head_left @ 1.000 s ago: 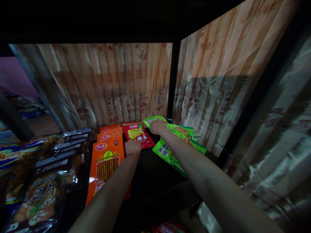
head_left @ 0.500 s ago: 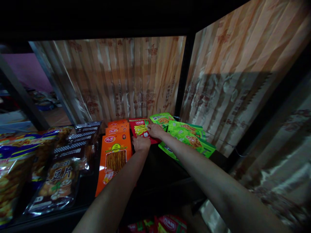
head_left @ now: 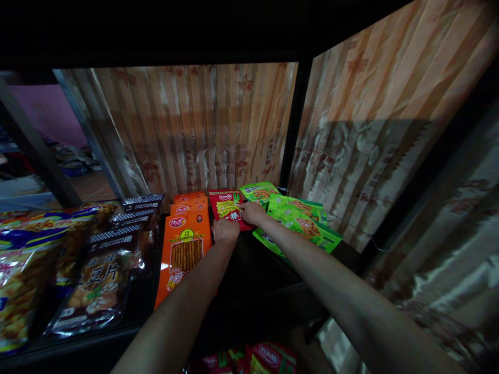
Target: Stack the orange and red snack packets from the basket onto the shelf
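Observation:
A red snack packet (head_left: 228, 204) with yellow strips pictured on it lies toward the back of the black shelf, between orange and green packets. My left hand (head_left: 225, 230) is closed at its lower left edge, fingers curled and partly hidden by the back of the hand. At its right edge, my right hand (head_left: 252, 214) grips the packet with bent fingers. Overlapping orange snack packets (head_left: 186, 252) lie just left of my left hand. Green snack packets (head_left: 300, 221) lie in a loose, overlapping pile beside my right hand and forearm.
Dark brown clear-fronted snack bags (head_left: 99, 280) and blue-and-yellow snack bags (head_left: 27, 280) fill the shelf's left side. More red packets (head_left: 268, 358) show below the shelf edge. A black corner post (head_left: 295, 124) and pleated patterned curtains (head_left: 206, 124) bound the back and right.
My right hand has slid slightly right and down along the red packet's edge, leaving more of its front showing. My left hand stays at the lower left edge.

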{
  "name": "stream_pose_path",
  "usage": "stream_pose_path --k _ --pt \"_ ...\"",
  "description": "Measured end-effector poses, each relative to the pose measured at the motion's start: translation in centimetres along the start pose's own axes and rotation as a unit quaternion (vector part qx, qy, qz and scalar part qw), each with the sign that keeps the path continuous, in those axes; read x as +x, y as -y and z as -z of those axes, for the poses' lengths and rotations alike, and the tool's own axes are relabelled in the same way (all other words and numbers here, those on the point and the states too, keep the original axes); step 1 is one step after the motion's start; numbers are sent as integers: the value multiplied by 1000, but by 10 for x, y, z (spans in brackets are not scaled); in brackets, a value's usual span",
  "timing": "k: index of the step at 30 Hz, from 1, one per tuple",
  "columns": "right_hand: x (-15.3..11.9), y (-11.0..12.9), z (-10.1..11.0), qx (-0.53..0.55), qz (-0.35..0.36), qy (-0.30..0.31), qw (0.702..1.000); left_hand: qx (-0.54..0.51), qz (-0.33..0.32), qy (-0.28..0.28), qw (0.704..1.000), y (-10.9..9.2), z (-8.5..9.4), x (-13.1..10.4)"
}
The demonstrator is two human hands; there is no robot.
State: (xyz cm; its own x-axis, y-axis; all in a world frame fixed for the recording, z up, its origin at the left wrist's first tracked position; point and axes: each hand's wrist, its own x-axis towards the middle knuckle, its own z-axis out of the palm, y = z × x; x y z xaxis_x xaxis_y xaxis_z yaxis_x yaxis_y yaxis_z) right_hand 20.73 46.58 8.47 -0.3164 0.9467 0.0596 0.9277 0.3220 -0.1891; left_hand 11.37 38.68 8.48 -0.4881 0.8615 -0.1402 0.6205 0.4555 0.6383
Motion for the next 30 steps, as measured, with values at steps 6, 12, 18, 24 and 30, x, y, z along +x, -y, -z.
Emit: stream_pose_path --k 6,12,18,24,30 --pt "2 0 0 2 -6 -2 1000 1 1 -2 1000 -1 1 0" --pt "1 -3 -3 7 -3 -17 1000 8 -14 -2 1000 1 0 4" --pt "-3 -4 -4 5 -8 -24 1000 13 -12 -6 1000 2 -3 4" --pt "-18 2 4 1 -4 -51 999 16 -21 -22 999 -1 7 -20" --pt "-69 19 25 121 22 -191 974 -19 -175 -42 984 16 15 -89"
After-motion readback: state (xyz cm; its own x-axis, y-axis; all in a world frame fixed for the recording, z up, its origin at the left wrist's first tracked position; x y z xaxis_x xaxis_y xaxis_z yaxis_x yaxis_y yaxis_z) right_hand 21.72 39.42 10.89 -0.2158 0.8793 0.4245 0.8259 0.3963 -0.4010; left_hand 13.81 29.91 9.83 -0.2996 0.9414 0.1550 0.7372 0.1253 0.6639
